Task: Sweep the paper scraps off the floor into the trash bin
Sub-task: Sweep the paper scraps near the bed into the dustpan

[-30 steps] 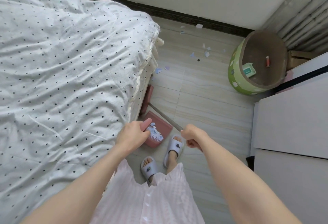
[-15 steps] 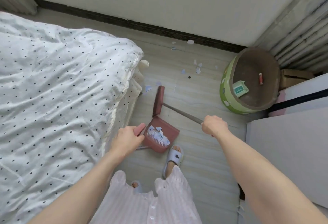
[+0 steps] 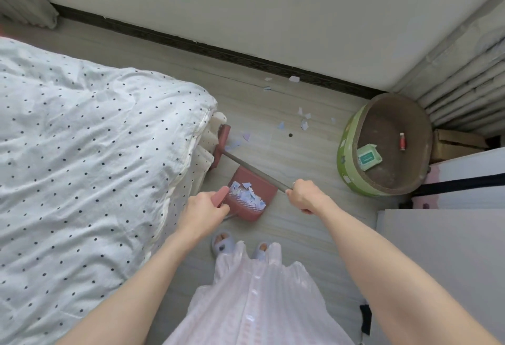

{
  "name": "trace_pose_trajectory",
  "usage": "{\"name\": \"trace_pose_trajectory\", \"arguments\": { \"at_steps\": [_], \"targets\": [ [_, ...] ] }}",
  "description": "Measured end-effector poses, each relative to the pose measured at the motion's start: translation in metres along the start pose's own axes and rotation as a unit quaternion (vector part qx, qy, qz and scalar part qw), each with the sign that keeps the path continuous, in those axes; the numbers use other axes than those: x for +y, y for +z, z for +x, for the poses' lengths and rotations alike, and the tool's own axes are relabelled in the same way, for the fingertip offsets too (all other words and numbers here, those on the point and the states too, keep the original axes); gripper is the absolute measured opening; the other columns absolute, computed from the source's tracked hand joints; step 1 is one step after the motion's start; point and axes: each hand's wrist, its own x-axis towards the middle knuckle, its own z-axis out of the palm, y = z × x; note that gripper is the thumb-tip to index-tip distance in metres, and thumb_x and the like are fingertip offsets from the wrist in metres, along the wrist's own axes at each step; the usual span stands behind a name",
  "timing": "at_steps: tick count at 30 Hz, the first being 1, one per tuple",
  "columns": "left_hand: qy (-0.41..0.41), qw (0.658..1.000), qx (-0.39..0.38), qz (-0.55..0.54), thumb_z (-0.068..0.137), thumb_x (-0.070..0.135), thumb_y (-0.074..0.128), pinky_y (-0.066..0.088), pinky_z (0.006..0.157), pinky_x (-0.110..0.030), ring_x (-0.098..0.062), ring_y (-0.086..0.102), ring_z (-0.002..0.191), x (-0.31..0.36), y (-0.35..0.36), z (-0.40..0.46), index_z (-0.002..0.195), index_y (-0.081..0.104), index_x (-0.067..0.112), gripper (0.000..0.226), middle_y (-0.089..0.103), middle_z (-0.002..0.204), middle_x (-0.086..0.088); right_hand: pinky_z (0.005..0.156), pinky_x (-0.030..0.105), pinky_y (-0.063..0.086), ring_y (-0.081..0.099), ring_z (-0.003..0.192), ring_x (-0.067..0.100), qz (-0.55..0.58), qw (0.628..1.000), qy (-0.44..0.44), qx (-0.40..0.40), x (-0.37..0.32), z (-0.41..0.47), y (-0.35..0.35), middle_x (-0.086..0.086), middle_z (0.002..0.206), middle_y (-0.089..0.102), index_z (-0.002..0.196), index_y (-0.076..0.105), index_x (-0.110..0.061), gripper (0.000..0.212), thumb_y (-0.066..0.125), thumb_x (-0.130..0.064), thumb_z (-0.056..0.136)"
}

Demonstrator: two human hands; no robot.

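Gripping the dustpan handle (image 3: 220, 196) in my left hand (image 3: 203, 212) and the broom (image 3: 222, 145) in my right hand (image 3: 307, 197), I eye featherlight paper scraps (image 3: 303, 122) (easily scattered) at twelve o'clock, the trash bin (image 3: 347, 150) at two.

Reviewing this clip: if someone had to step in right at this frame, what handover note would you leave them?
Left hand grips the dustpan handle; right hand grips the broom handle.
The dustpan sits low in front of the feet and already holds a pile of paper scraps.
The broom head is against the bed edge.
Scraps on the floor lie beyond it, a few near the baseboard.
Trash bin stands to the right, tilted open toward the camera.
Left: sweep up the rest, then tip the dustpan into the bin.
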Motion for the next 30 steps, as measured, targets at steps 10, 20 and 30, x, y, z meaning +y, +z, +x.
{"name": "trace_pose_trajectory", "arguments": {
  "at_steps": [10, 20, 30],
  "targets": [
    [0.029, 0.999, -0.026, 0.007, 0.079, 0.015, 0.056, 0.021, 0.048, -0.031, -0.023, 0.031, 0.053, 0.002, -0.041, 0.058, 0.051, 0.028, 0.022, 0.04, 0.033, 0.052, 0.002, 0.096, 0.035, 0.046, 0.057, 0.118, 0.028, -0.03, 0.995, 0.096, 0.029, -0.029, 0.044, -0.008, 0.012, 0.13, 0.056, 0.128, 0.054, -0.008, 0.036, 0.041, -0.02, 0.097],
    [0.023, 0.999, -0.024, -0.016, 0.081, 0.015, 0.056, 0.024, 0.046, -0.029, -0.02, 0.034, 0.052, 0.035, -0.074, 0.093, 0.054, 0.032, 0.011, 0.036, 0.037, 0.049, 0.001, 0.094, 0.034, 0.045, 0.055, 0.118, 0.031, -0.016, 0.985, 0.147, 0.093, -0.026, 0.063, -0.077, 0.014, 0.129, 0.056, 0.127, 0.053, -0.006, 0.034, 0.04, -0.016, 0.097],
    [0.007, 0.999, 0.008, -0.035, 0.079, 0.022, 0.058, 0.041, 0.057, -0.031, -0.027, 0.047, 0.06, 0.124, -0.087, 0.158, 0.06, 0.046, 0.014, 0.024, 0.049, 0.059, -0.002, 0.031, 0.012, 0.032, 0.047, 0.039, 0.016, 0.148, 0.977, 0.142, 0.061, -0.007, 0.11, -0.18, 0.0, 0.019, 0.04, 0.061, 0.042, -0.005, 0.048, 0.036, -0.031, 0.101]
  ]
}}
